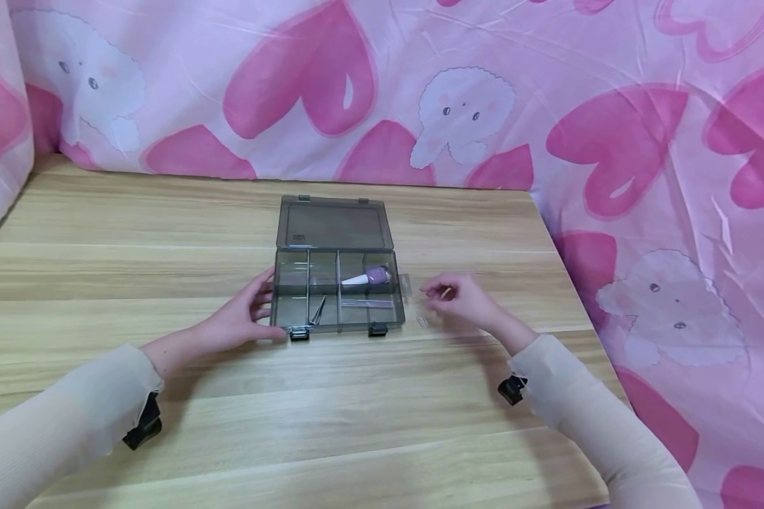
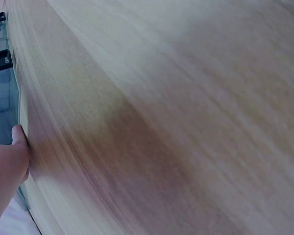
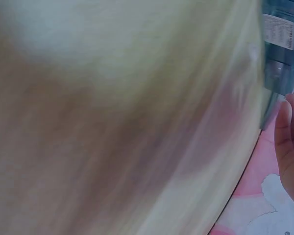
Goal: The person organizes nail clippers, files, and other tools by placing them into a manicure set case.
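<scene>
A smoky see-through divided storage box (image 1: 338,249) lies on the table with its lid (image 1: 335,225) folded back. Inside its compartments are a purple bottle with a white cap (image 1: 367,276), a metal pointed tool (image 1: 318,309) and a thin pale strip (image 1: 366,303). My left hand (image 1: 238,316) rests against the box's left side, thumb along the front left corner. To the right of the box hovers my right hand (image 1: 460,300), fingers bent, index and thumb tips apart. A clear plastic tab (image 1: 405,285) and a tiny clear piece (image 1: 422,322) lie close to those fingertips.
Two black latches, one on the left (image 1: 300,334) and one on the right (image 1: 378,329), stick out from the box's front edge. Pink heart-patterned cloth (image 1: 382,148) hangs behind the wooden table (image 1: 331,424) and along its right side.
</scene>
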`<state>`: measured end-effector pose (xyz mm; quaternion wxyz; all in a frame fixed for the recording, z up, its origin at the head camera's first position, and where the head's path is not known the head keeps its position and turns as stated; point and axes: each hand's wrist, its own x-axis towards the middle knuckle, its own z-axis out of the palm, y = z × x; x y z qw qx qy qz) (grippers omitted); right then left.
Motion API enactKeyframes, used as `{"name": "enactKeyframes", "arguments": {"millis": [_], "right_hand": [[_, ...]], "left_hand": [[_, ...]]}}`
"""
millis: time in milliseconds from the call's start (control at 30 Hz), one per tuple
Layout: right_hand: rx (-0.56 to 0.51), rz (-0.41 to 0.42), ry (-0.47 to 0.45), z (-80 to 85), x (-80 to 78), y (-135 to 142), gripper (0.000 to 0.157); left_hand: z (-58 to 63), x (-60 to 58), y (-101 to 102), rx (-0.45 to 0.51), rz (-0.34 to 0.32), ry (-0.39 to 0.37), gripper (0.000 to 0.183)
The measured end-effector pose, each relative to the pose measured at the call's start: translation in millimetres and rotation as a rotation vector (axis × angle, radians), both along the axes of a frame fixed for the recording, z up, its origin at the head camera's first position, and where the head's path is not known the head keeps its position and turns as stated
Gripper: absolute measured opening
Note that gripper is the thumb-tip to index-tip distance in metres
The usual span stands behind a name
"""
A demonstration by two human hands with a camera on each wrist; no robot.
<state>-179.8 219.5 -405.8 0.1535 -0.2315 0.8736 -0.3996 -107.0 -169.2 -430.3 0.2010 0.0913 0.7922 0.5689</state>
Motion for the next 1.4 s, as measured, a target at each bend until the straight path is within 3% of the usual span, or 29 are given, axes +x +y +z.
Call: {"name": "enactKeyframes", "arguments": {"millis": [267,467,733,967,1400], "right_hand": [[0.138,0.123,-0.022,-11.0,5.5,1,0.034],[0.178,0.165,0.027,-17.9,4.0,1,0.031],[0.17,0.132,0.06,-20.8,2.4,2,0.017],[0.211,0.178,0.076,-18.9,2.4,0,0.029],[0.215,0.165,0.108,-23.1,1.9,-3,0.012]], "left_hand": [[-0.5,0.8,0,-0.002,-0.002,0.0,0.116],[-1.7,0.1,0,-0.008,-0.001,-0.004,0.116],[-0.9,0.4,1,-0.002,-0.003,0.006,0.115],[-0.1,0.4,1,-0.003,0.0,-0.003,0.115],[0.1,0.5,1,-0.014,0.002,-0.012,0.116]]}}
